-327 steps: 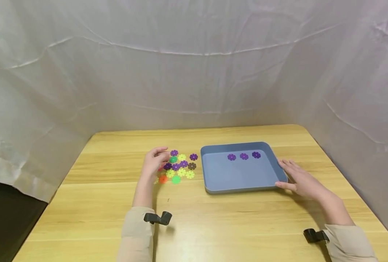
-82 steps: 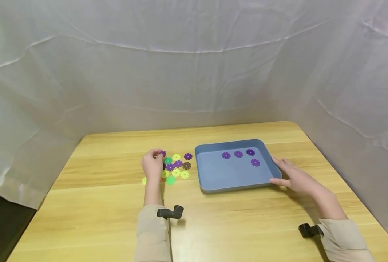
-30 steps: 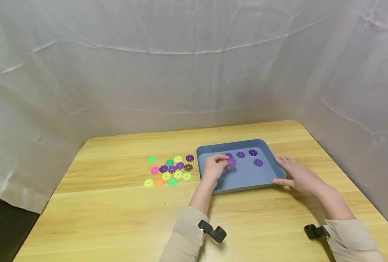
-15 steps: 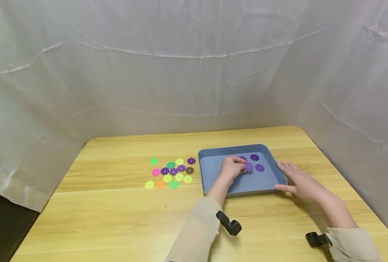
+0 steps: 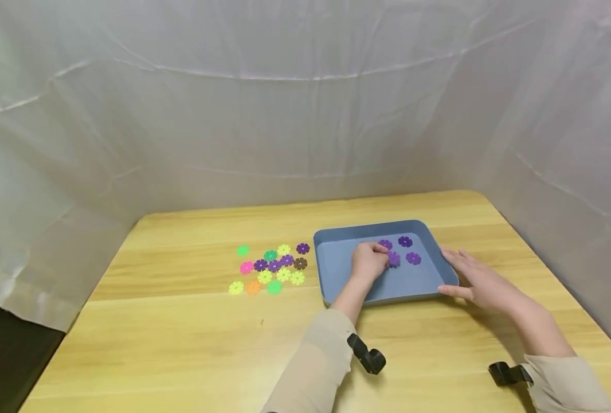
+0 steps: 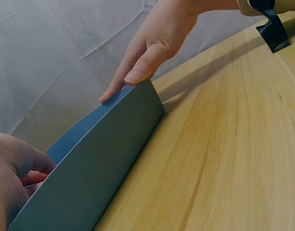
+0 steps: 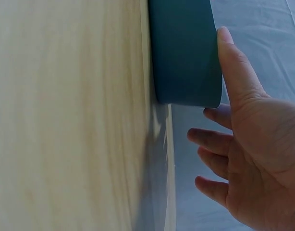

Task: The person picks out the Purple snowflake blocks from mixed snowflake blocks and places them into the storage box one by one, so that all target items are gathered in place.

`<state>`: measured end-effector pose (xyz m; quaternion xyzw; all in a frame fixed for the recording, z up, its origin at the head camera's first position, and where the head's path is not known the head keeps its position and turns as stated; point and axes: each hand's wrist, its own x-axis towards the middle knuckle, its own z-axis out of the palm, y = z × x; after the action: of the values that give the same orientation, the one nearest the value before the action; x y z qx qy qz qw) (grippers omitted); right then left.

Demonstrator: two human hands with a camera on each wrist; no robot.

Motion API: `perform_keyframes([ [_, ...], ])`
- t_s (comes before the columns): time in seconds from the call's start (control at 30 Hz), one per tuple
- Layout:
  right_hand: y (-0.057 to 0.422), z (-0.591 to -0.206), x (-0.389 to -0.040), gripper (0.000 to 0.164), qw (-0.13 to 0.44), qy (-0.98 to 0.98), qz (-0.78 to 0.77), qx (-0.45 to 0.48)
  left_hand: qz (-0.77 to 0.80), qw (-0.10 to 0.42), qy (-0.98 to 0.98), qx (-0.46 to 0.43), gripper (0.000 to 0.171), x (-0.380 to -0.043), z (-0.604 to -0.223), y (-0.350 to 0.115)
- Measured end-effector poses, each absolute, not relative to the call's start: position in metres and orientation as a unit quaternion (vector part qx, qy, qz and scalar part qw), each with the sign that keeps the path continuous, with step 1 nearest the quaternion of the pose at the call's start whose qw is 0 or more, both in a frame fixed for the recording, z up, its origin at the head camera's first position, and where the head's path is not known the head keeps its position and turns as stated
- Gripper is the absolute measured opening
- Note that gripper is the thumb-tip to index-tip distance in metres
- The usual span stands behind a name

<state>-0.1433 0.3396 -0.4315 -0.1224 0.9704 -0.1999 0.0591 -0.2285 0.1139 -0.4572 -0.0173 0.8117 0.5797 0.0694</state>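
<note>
In the head view my left hand (image 5: pixel 369 263) reaches into the blue-grey tray (image 5: pixel 331 289) and pinches a purple flower-shaped plastic disc (image 5: pixel 394 259) low over its floor. Three more purple discs (image 5: pixel 413 258) show in the tray, to the right and behind. My right hand (image 5: pixel 483 281) rests at the tray's right front corner with fingers extended, its thumb (image 7: pixel 236 67) against the rim in the right wrist view. The left wrist view shows my left fingers (image 6: pixel 37 168) partly hidden by the tray's side wall.
Left of the tray lies a loose group of flower discs: yellow (image 5: pixel 265 276), green (image 5: pixel 274 287), pink (image 5: pixel 246 268), orange (image 5: pixel 253 287), brown (image 5: pixel 300 263) and purple (image 5: pixel 302 248). The wooden table (image 5: pixel 181 338) is bounded by pale fabric (image 5: pixel 305 137) at the back and sides.
My left hand has taken a purple disc from the group's back and carried it right into the tray, lowering it beside the others. A purple disc was added earlier too. My right hand stays at the corner.
</note>
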Motion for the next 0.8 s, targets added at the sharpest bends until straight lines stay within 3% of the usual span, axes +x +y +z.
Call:
perform_keyframes([
  [0.6, 0.341, -0.432, -0.148, 0.093, 0.068, 0.969, -0.204, -0.122, 0.579, 0.063, 0.813, -0.005, 0.010, -0.235, -0.454, 0.113],
  [0.8, 0.341, -0.433, -0.144, 0.094, 0.077, 0.970, -0.201, -0.115, 0.659, 0.098, 0.746, 0.009, 0.019, -0.226, -0.449, 0.100],
])
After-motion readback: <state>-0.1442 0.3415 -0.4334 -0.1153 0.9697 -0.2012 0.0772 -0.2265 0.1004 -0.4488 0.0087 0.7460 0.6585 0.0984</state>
